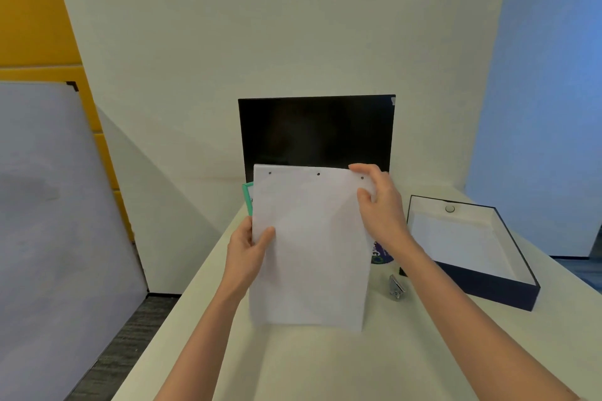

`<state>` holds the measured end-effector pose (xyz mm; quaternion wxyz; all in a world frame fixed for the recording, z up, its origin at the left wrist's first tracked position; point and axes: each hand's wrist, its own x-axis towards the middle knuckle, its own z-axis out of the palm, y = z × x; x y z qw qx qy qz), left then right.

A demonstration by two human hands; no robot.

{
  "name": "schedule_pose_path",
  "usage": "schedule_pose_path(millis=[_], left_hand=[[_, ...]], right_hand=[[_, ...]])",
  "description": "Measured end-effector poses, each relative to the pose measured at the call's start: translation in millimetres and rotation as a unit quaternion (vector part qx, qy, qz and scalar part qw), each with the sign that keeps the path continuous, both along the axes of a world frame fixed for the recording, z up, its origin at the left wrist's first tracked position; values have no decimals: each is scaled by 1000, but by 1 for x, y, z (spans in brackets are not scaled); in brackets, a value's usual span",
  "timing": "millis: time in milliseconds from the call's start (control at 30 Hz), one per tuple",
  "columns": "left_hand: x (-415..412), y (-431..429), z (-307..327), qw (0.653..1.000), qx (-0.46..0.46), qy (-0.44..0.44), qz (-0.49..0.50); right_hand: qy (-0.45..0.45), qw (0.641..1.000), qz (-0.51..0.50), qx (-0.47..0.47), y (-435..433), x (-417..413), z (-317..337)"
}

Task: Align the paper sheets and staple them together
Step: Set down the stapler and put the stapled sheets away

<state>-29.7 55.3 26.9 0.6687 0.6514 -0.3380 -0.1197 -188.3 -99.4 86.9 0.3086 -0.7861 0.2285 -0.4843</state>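
Observation:
A stack of white paper sheets stands upright with its bottom edge on the white table. Three small dark dots run along its top edge. My left hand grips the stack's left edge, thumb on the front. My right hand pinches the top right corner. A small metal stapler lies on the table to the right of the sheets, apart from both hands.
A dark monitor stands behind the sheets. An open dark-blue box with a white lining sits at the right. A green-edged item and a purple round label peek out from behind the paper. A whiteboard leans at the left.

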Motion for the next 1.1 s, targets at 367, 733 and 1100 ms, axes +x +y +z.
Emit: schedule_pose_path(millis=[367,733,1100], left_hand=[[-31,-16,92,856,213,-470,8],[25,41,34,999,25,-31,5],[-13,36,-25,984,-32,-142,98]], right_hand=[[217,957,146,124,-5,-32,44],[0,924,131,361,-27,-63,-53],[-58,979,27,193,-7,-43,-85]])
